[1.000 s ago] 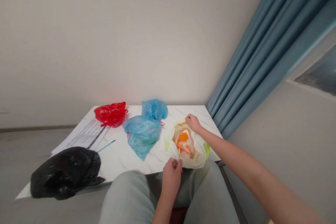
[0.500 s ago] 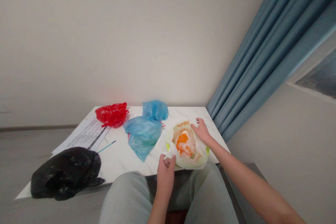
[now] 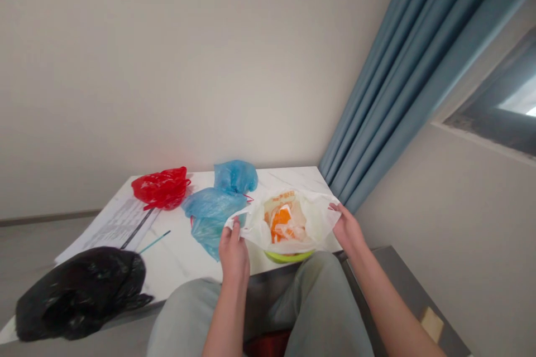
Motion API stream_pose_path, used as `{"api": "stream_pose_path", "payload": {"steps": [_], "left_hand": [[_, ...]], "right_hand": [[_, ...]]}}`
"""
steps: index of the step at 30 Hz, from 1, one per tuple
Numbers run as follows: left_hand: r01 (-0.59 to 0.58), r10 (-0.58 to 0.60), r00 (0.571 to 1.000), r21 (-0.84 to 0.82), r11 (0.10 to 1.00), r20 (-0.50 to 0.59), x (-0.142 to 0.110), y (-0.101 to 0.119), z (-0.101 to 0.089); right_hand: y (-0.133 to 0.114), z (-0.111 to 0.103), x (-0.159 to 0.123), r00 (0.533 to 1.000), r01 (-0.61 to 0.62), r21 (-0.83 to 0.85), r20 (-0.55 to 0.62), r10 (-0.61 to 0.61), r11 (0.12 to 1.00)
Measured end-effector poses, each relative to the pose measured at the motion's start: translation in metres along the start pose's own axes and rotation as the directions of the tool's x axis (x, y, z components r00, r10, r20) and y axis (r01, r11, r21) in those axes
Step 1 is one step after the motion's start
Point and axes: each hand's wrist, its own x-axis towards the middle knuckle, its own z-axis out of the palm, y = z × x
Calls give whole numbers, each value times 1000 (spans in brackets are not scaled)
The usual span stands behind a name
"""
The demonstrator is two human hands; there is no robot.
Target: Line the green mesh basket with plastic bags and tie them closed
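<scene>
A white plastic bag (image 3: 317, 213) with orange print is stretched wide between my two hands near the table's front right edge. My left hand (image 3: 233, 254) is closed on the bag's left handle. On the other side, my right hand (image 3: 347, 227) grips the right handle. Through the bag's mouth shows an orange packet (image 3: 281, 222) with clear, crinkled plastic around it. A lime-green curved rim (image 3: 288, 257) peeks out beneath the bag; what it belongs to is mostly hidden.
Blue plastic bags (image 3: 218, 209) lie left of the white bag, with a red plastic bag (image 3: 161, 187) farther back. A black plastic bag (image 3: 81, 293) rests at the front left, near printed sheets (image 3: 113, 226) and a thin blue stick (image 3: 154, 241). A blue curtain (image 3: 368, 78) hangs at right.
My hands have moved apart, and the bag's handles are now pulled out sideways. My right hand, loosely at the bag's far rim before, now grips a handle. The view has shifted right.
</scene>
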Motion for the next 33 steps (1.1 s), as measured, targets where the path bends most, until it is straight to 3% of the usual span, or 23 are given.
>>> {"api": "stream_pose_path", "payload": {"steps": [5,8,13,17,25,29,33], "left_hand": [[-90,100,993,-141,986,68,10,13,24],[-90,107,991,-193,977,79,15,21,35],[-92,114,990,-219,971,87,6,22,39],[-96,108,993,-229,969,40,-18,19,36],[-352,348,935,52,934,73,-48,36,34],[-325,292,932,142,935,213,-56,34,35],[-265,154,905,242,934,397,-73,27,37]], "right_hand": [[-25,1,12,1000,0,214,-8,2,977],[-31,6,15,1000,6,249,20,-11,968],[-21,24,20,989,143,238,-6,-146,961],[-11,34,26,980,175,216,-136,-148,961],[-7,41,11,941,321,-65,-94,-326,945],[-14,55,-11,921,371,-299,-2,-389,879],[-18,71,-36,899,439,-480,227,-375,760]]}}
